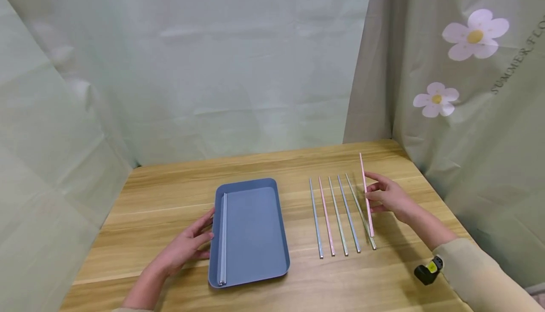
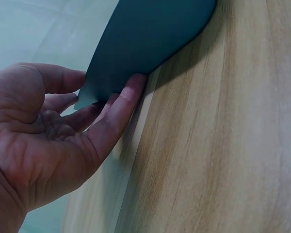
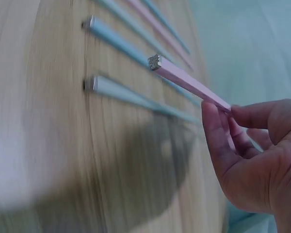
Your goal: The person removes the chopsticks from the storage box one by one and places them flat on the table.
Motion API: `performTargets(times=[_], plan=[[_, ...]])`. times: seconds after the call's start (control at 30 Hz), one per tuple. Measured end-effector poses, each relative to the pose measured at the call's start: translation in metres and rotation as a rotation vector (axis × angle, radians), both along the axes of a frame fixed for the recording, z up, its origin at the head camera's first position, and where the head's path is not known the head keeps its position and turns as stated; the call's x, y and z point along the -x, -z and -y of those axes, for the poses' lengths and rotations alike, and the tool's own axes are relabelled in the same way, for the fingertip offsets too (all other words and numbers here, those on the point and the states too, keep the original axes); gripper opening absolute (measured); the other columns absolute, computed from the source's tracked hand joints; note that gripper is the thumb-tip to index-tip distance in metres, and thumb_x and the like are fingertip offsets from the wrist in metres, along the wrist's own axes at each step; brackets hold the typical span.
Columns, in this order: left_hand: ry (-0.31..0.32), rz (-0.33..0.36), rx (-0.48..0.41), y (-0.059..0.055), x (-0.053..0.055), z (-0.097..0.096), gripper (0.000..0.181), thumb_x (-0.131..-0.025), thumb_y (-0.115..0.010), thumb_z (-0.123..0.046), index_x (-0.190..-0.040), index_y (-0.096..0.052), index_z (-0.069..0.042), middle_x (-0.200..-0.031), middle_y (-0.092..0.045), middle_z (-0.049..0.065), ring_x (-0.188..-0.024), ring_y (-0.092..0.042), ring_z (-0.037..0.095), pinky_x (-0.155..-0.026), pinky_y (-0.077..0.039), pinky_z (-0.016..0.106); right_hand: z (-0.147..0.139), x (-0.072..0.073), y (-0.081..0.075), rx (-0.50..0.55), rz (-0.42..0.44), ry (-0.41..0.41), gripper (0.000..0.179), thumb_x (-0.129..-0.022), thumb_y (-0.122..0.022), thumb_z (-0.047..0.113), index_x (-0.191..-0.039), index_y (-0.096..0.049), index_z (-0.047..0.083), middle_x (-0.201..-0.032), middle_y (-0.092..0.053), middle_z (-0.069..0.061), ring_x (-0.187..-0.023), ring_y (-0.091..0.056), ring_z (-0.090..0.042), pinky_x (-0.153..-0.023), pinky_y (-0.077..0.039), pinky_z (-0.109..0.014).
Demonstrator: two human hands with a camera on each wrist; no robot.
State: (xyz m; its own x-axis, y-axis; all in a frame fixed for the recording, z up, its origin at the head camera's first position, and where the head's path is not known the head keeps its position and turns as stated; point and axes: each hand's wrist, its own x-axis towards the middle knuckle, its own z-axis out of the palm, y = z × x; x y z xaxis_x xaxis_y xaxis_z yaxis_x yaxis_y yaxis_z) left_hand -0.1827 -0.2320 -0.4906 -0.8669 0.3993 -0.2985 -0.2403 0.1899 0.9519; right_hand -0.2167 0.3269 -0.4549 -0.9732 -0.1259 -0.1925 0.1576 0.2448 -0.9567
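Observation:
My right hand [image 1: 391, 198] pinches a pink chopstick [image 1: 367, 203] between thumb and fingers. Its square, glittery end points toward the camera in the right wrist view, and the stick is raised above the table. Just left of it, several blue, pink and pale green chopsticks [image 1: 334, 217] lie in a spaced row. Along the inner left wall of a blue-grey tray [image 1: 255, 236], pale chopsticks [image 1: 223, 241] lie lengthwise. My left hand [image 1: 185, 250] rests relaxed fingers against the tray's outer left side, with the thumb tip at the rim.
The wooden table [image 1: 170, 194] carries everything. Pale curtains [image 1: 247, 66] rise behind its back edge and along both sides, with printed flowers on the right. A small black device [image 1: 427, 272] is strapped to the right wrist over a beige sleeve [image 1: 477, 274].

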Motion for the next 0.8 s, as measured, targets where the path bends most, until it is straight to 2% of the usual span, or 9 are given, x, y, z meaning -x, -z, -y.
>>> performTargets(times=[0.2,0.43,0.8], plan=[[0.009,-0.002,0.002,0.0,0.0,0.001,0.074,-0.106,-0.053,-0.012,-0.166,-0.011,-0.022,-0.169,-0.004,0.022,-0.144,-0.03,0.045,-0.089,-0.057,0.048,-0.018,0.002,0.009,-0.022,0.054,-0.037,0.071,-0.1,-0.058,-0.002,-0.161,-0.022,0.002,-0.111,-0.051,-0.018,-0.084,-0.063,-0.02,-0.07,-0.061,-0.041],[0.01,0.002,-0.01,0.0,0.0,0.001,0.074,-0.107,-0.053,-0.012,-0.166,-0.011,-0.022,-0.169,-0.003,0.022,-0.145,-0.027,0.046,-0.09,-0.056,0.048,-0.027,0.003,0.02,-0.03,0.126,-0.075,0.07,-0.099,-0.06,-0.002,-0.16,-0.024,-0.002,-0.108,-0.053,-0.016,-0.081,-0.062,-0.021,-0.068,-0.061,-0.04],[0.007,0.006,-0.022,0.001,0.0,0.001,0.074,-0.107,-0.053,-0.012,-0.166,-0.011,-0.023,-0.169,-0.003,0.021,-0.146,-0.025,0.046,-0.091,-0.056,0.049,-0.023,0.004,0.023,-0.173,0.106,-0.082,0.067,-0.096,-0.063,-0.003,-0.156,-0.033,-0.005,-0.105,-0.055,-0.018,-0.083,-0.061,-0.023,-0.065,-0.06,-0.04]])
